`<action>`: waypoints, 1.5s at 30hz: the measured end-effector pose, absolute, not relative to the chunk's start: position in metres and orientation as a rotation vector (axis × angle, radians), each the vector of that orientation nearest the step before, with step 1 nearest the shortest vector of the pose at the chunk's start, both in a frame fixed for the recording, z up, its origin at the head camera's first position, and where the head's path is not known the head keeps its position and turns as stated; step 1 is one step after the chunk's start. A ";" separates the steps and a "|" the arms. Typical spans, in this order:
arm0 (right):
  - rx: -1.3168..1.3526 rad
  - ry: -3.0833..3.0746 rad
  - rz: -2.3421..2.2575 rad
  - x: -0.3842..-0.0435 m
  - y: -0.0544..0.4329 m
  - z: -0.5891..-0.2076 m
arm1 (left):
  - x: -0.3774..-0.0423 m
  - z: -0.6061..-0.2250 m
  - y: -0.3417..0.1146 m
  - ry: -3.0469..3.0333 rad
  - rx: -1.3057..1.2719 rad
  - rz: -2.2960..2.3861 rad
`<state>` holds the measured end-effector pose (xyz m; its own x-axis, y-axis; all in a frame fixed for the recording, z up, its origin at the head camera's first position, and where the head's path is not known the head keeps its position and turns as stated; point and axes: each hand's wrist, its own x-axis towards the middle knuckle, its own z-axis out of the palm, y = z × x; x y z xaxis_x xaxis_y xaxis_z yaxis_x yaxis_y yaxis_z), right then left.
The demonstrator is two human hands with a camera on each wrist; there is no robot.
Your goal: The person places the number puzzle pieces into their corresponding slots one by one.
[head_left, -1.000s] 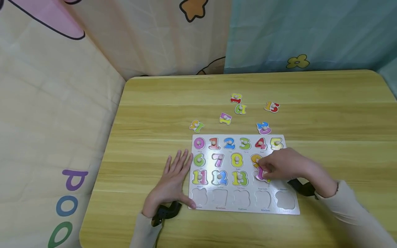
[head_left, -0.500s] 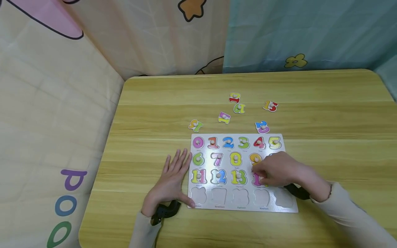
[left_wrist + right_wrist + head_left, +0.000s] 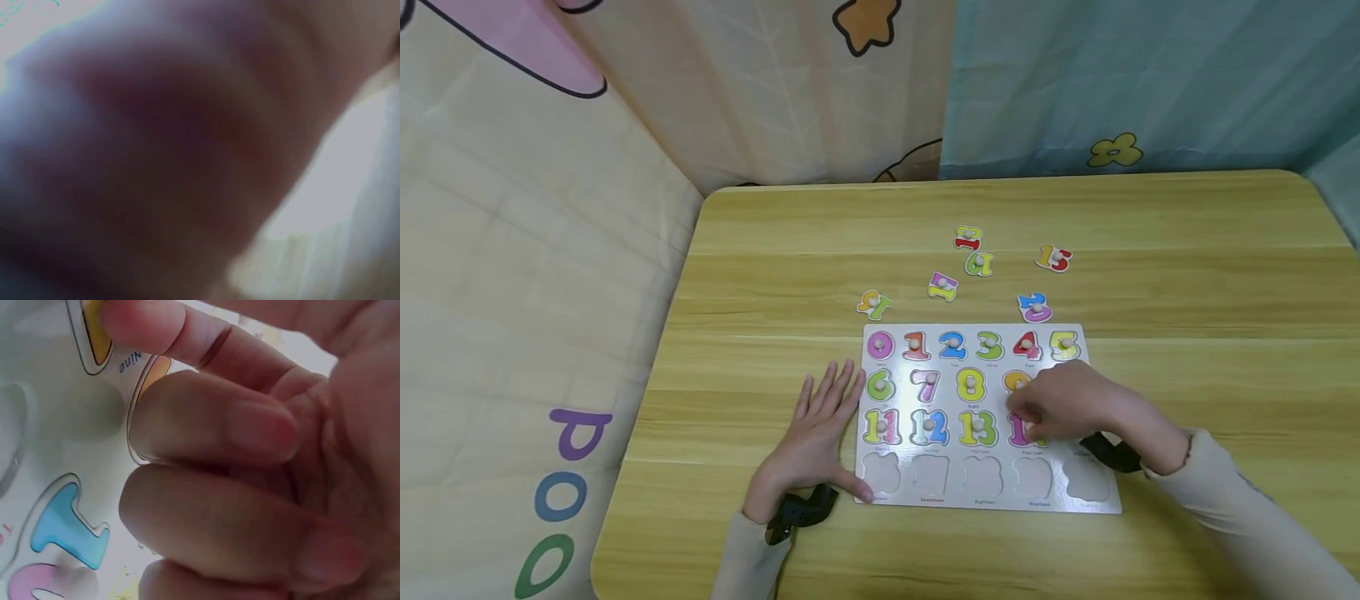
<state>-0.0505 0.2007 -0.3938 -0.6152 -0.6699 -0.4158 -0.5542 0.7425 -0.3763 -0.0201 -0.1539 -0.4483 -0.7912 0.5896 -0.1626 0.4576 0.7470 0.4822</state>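
A white number puzzle board (image 3: 1008, 482) lies on the table, its upper rows filled with coloured number pieces. My right hand (image 3: 1067, 406) is over its right side, thumb and index finger at the pink and yellow number 14 piece (image 3: 1017, 429), which sits in its slot. In the right wrist view the index fingertip is on the yellow part of that piece (image 3: 97, 334); the other fingers are curled. My left hand (image 3: 812, 442) rests spread at the board's left edge, thumb on the lower left corner. A blurred hand fills most of the left wrist view.
Behind the board lie several loose pieces, among them a 15 (image 3: 1054, 258), a 20 (image 3: 1035, 307), a 17 (image 3: 943, 287) and a 16 (image 3: 979, 264). Bottom-row recesses (image 3: 931, 477) show bare. Curtains (image 3: 1120, 92) hang behind the wooden table (image 3: 760, 275).
The number 14 piece, tilted in my right fingers a second ago, now sits flat in its slot. My right hand has shifted slightly left. The left hand stays put.
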 end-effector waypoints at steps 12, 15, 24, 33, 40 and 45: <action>-0.690 2.430 -0.441 -0.048 0.206 -0.396 | -0.020 -0.449 -0.154 2.635 0.806 0.621; -0.631 2.450 -0.499 -0.045 0.209 -0.399 | -0.020 -0.448 -0.153 2.629 0.805 0.615; -0.571 2.464 -0.678 -0.038 0.218 -0.410 | -0.020 -0.449 -0.153 2.631 0.810 0.617; -0.519 2.415 -0.837 -0.033 0.221 -0.416 | -0.020 -0.448 -0.153 2.632 0.809 0.614; -0.615 2.392 -0.854 -0.031 0.218 -0.420 | -0.019 -0.448 -0.154 2.633 0.806 0.623; -0.667 2.390 -0.830 -0.028 0.214 -0.418 | -0.020 -0.450 -0.154 2.639 0.818 0.619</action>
